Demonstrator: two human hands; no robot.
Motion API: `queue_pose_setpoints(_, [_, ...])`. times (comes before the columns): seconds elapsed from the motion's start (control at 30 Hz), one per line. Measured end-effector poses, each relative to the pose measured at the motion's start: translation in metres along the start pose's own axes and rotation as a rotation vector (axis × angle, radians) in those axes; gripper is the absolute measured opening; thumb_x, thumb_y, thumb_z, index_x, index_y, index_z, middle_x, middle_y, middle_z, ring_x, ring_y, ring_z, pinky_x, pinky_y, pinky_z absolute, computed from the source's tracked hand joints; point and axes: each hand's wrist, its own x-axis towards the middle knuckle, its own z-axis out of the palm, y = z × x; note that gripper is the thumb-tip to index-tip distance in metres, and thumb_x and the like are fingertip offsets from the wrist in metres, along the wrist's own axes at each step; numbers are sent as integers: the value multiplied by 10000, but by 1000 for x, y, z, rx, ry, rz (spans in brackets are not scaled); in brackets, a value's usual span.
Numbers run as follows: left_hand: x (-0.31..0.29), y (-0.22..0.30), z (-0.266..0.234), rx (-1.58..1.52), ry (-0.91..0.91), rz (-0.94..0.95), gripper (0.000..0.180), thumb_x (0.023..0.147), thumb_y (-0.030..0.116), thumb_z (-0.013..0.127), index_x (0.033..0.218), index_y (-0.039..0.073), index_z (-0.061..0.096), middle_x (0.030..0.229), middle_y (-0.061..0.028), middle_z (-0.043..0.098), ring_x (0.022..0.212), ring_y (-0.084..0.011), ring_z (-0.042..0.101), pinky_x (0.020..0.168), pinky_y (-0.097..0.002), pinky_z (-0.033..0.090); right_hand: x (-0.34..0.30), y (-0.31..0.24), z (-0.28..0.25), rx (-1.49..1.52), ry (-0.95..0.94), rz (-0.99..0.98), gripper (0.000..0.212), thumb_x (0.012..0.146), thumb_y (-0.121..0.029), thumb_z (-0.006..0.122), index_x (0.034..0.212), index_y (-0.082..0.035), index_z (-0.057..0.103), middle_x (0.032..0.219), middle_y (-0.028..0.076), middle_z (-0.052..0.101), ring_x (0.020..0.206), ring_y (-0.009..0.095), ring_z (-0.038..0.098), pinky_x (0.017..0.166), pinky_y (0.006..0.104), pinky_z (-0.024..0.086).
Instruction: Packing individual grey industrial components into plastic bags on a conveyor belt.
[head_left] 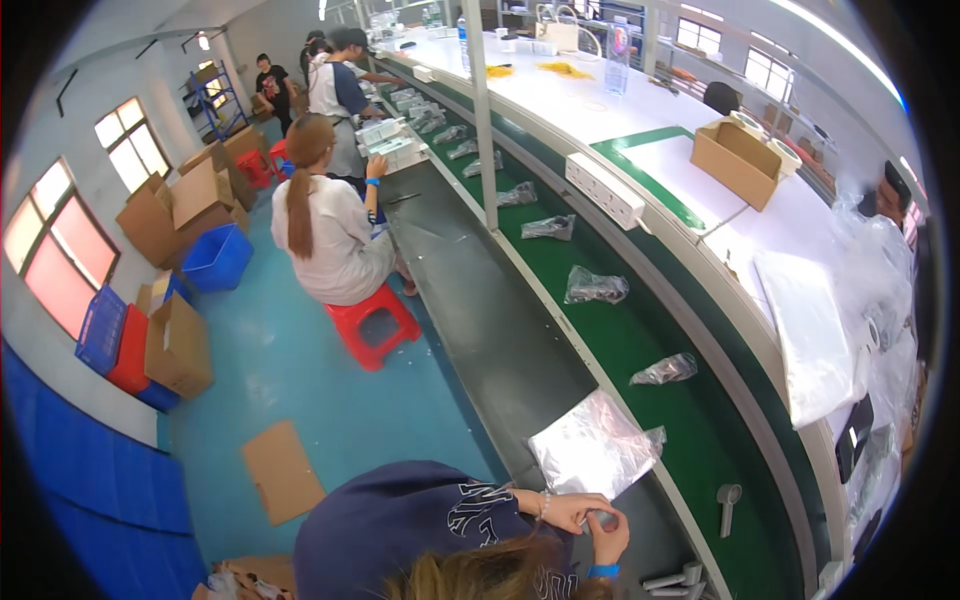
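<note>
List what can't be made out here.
All in the head view:
Anything between the navy-shirted worker's bare hands: hidden by the fingers.
Pale-grey tubular parts: cut off by the lower edge.
Contents of the clear, crinkled plastic bags on the flat green belt: too small, obscured by glare.

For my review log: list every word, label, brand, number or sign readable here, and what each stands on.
Navy-blue fabric shirt: large white-outlined letters on its sleeve, more near the lower picture edge; not copied out here.
Large clear plastic bottle: label print too small to read.
Distant black short-sleeved shirt: reddish print, too blurred to read.
Shiny, silvery-clear plastic pile: glare, no legible text.
Nothing else reads clearly.
</note>
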Motion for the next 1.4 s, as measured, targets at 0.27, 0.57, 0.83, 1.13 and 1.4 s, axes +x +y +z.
queue_pose_setpoints(0.27, [4,3,4,-501,119,-201,625,732,-18,612,1297,62,358,1113,-47,489,638,-49,522,555,-182,433,0,40,10,638,-202,-201,990,570,-282,782,1341,-24,217,1263,176,347,1155,301,369,971,387,309])
queue_pose_setpoints(0.57, [18,3,-7,-577,270,-243,594,789,18,576,1323,93,327,936,-67,576,765,-110,573,682,-251,480,68,-8,-9,453,-122,-340,567,521,-106,767,1018,-28,506,884,61,566,841,150,529,720,285,443])
queue_pose_setpoints(0.83, [-12,-104,-14,1191,-99,96,284,725,148,547,1004,97,562,1113,-50,518,1040,-222,480,880,-355,391,220,80,-61,651,80,0,589,756,-251,681,1211,15,419,972,81,555,831,134,552,632,243,482])
queue_pose_setpoints(1.13, [-22,-110,-11,1242,-185,102,211,734,155,509,913,65,573,967,-14,565,968,-167,522,732,-291,459,307,177,-62,-40,512,170,700,710,-530,619,1219,-87,433,1167,269,415,917,378,536,808,448,428])
queue_pose_setpoints(1.4, [-34,-110,-15,1281,-81,224,191,745,146,499,906,66,564,957,-18,565,950,-155,536,625,-235,478,274,157,-83,-358,337,675,813,637,-551,652,1251,-113,349,1138,217,360,919,416,539,739,503,467])
